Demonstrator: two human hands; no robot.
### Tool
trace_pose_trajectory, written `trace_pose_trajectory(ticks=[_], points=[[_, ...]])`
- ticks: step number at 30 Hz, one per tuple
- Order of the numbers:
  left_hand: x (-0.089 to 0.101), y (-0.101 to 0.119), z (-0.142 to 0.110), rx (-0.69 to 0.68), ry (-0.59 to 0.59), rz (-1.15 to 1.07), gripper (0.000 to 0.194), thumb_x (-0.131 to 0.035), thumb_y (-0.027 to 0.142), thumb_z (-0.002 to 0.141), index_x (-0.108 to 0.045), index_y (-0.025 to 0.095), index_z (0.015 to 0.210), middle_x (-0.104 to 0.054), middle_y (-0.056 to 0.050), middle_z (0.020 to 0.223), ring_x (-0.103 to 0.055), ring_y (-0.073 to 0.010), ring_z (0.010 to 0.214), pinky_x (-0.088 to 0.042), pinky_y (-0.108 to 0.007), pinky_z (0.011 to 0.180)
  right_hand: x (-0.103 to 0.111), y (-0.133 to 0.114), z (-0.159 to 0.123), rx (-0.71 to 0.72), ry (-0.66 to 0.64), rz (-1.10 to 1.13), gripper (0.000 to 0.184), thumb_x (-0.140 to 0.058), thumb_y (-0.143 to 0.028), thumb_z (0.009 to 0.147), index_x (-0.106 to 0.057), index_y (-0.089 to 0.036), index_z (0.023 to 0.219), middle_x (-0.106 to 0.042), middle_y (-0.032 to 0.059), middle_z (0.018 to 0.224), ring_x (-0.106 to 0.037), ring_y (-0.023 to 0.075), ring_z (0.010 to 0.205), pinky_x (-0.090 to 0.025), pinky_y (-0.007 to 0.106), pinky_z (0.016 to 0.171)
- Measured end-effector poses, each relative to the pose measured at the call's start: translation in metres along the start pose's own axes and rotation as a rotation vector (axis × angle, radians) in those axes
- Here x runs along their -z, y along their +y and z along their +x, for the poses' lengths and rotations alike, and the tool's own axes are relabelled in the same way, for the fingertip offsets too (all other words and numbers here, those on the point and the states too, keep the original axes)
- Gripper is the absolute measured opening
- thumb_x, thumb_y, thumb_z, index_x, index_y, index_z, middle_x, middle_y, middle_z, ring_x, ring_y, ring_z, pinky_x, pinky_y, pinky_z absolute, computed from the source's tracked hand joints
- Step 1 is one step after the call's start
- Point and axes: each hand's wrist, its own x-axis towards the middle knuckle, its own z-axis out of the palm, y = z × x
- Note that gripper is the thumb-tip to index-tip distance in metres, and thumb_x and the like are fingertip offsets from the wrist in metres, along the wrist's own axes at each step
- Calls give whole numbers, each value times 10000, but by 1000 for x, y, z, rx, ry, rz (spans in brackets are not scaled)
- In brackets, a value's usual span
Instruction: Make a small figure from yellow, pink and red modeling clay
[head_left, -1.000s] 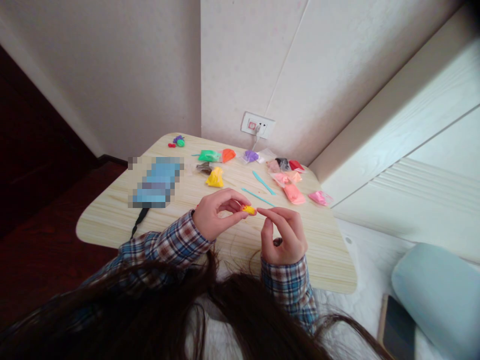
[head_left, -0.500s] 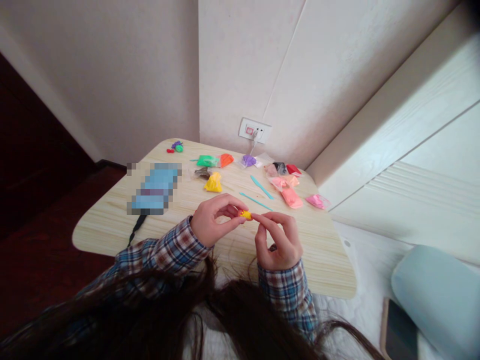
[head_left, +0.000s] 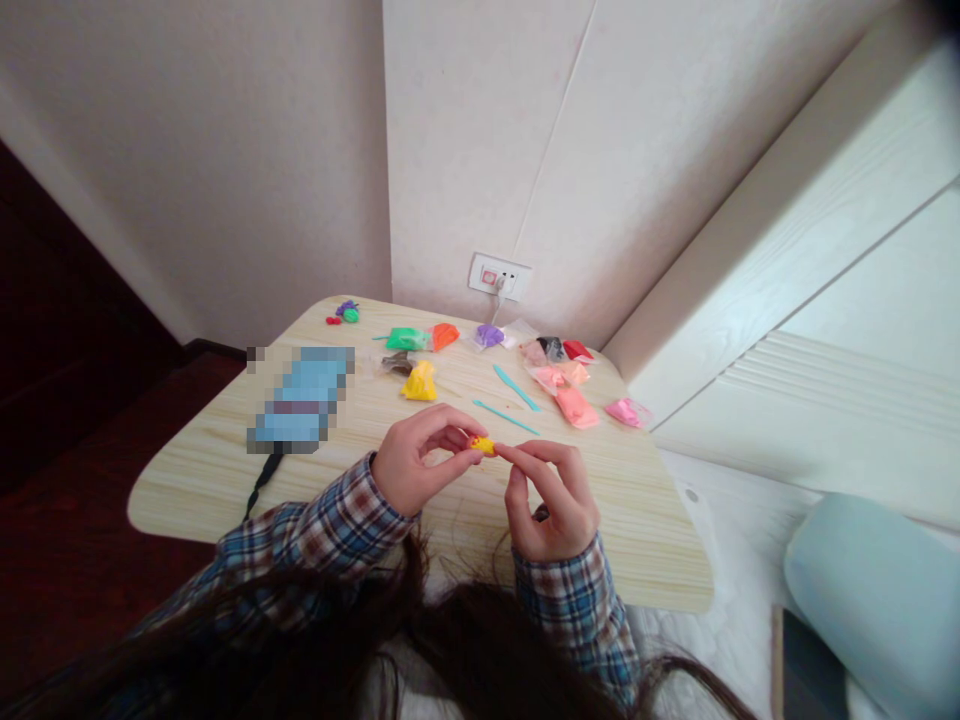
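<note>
A small piece of yellow modelling clay (head_left: pixel 483 446) with a bit of red at one end is pinched between the thumb and fingers of my left hand (head_left: pixel 420 455), above the table. From the other side, the stretched index fingertip of my right hand (head_left: pixel 555 500) touches the clay's right end. The right thumb stands apart from that fingertip, and the other right fingers are curled. Just beyond my hands lie a thin blue modelling tool (head_left: pixel 506 417) and a wider blue modelling tool (head_left: pixel 516 387). A yellow clay bag (head_left: pixel 418 381) sits past my left hand.
Bags of green clay (head_left: pixel 406 339), orange clay (head_left: pixel 444 336), purple clay (head_left: pixel 490 335) and coral clay (head_left: pixel 576 408) lie on the wooden table (head_left: pixel 645 540). Small shaped clay pieces (head_left: pixel 349 314) sit at the far left corner. A blurred-out phone-like object (head_left: pixel 300 400) lies left.
The view has shifted slightly, so the whole scene sits a little lower and further left. My left hand still pinches the clay, and my right index fingertip still touches it.
</note>
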Motion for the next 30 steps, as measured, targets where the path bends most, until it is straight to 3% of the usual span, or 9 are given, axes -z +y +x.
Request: trace_pose_trajectory(ticks=[24, 30], points=[[2, -1, -1, 10, 18, 46, 146, -637, 221, 736, -606, 120, 836, -610, -50, 786, -634, -129, 677, -559, -236, 644, -9, 7, -4, 9, 23, 70, 326, -513, -54, 770, -668, -199, 1017, -591, 54, 816, -550, 143, 744, -504, 293, 635], [2, -3, 0, 13, 48, 4, 146, -630, 221, 747, -604, 115, 843, -616, -51, 793, -640, -134, 708, -559, -233, 662, -10, 7, -5, 9, -22, 118, 359, -504, -37, 782, -642, -191, 1075, -577, 58, 818, -540, 146, 754, -497, 294, 644]])
